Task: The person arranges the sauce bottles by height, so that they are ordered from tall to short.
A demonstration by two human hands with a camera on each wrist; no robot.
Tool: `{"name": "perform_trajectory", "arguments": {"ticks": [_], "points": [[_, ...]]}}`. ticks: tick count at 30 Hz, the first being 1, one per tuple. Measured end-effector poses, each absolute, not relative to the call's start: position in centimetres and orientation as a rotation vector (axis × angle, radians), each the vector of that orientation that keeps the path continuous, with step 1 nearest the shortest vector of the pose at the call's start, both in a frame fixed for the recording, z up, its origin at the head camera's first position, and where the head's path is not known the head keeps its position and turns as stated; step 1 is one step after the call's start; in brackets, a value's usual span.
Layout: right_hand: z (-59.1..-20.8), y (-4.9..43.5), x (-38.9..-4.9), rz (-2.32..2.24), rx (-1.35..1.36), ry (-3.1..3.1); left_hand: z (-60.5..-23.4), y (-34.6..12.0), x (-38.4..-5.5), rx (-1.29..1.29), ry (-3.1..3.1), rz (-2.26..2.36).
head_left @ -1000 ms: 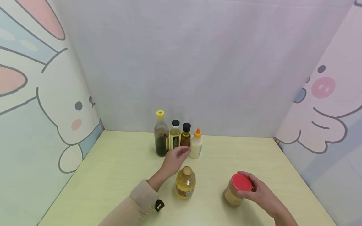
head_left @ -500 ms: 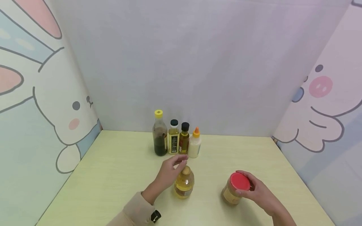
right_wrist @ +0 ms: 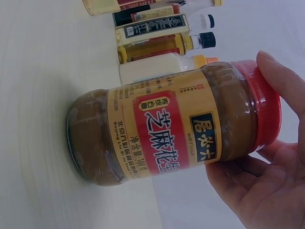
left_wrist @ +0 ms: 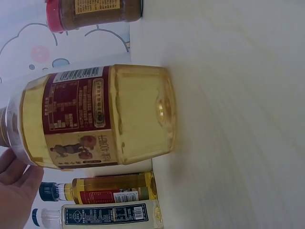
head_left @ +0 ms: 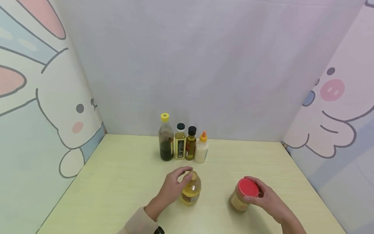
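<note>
In the head view my left hand [head_left: 172, 187] is at the cap of a small bottle of cooking oil [head_left: 191, 191], thumb and index finger about the cap. In the left wrist view the oil bottle [left_wrist: 95, 117] stands on the table, with my fingers [left_wrist: 21, 179] at its neck. On the right, my right hand [head_left: 267, 200] grips a jar of sesame peanut butter [head_left: 241, 198] just below its red lid. The right wrist view shows the jar's label [right_wrist: 162, 129] and my thumb [right_wrist: 281, 76] against the lid; its base is close to the tabletop.
Behind the oil bottle stand a dark sauce bottle [head_left: 166, 144] with a yellow cap, a clear bottle [head_left: 180, 144], a brown-yellow bottle [head_left: 191, 148] and a white squeeze bottle [head_left: 201, 151] in a row. Cloth walls enclose the table [head_left: 122, 182].
My left hand has drawn back from the row of bottles to the cap of the oil bottle. My right hand stays on the jar, which has hardly moved.
</note>
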State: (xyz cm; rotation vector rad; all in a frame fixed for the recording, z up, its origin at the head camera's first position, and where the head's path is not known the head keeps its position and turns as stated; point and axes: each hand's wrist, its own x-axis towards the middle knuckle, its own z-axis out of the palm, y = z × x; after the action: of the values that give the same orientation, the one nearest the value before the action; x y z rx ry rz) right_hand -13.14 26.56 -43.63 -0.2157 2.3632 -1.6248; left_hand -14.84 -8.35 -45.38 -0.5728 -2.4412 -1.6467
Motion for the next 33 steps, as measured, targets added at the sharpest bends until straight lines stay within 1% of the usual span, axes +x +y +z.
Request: {"name": "perform_trajectory", "arguments": {"ticks": [19, 25, 33], "points": [[-43.9, 26.6, -13.0, -1.63, -0.21, 2.374, -46.7, -8.2, -13.9, -0.566, -2.39, -1.661], [-43.9, 26.7, -12.9, -1.619, -0.17, 2.38, -46.9, -7.8, -13.9, -0.524, -2.39, -1.674], [-43.7, 26.6, -13.0, -1.625, -0.208, 2.36, -46.7, -7.5, -13.7, -0.462, -2.392, -1.694]]}}
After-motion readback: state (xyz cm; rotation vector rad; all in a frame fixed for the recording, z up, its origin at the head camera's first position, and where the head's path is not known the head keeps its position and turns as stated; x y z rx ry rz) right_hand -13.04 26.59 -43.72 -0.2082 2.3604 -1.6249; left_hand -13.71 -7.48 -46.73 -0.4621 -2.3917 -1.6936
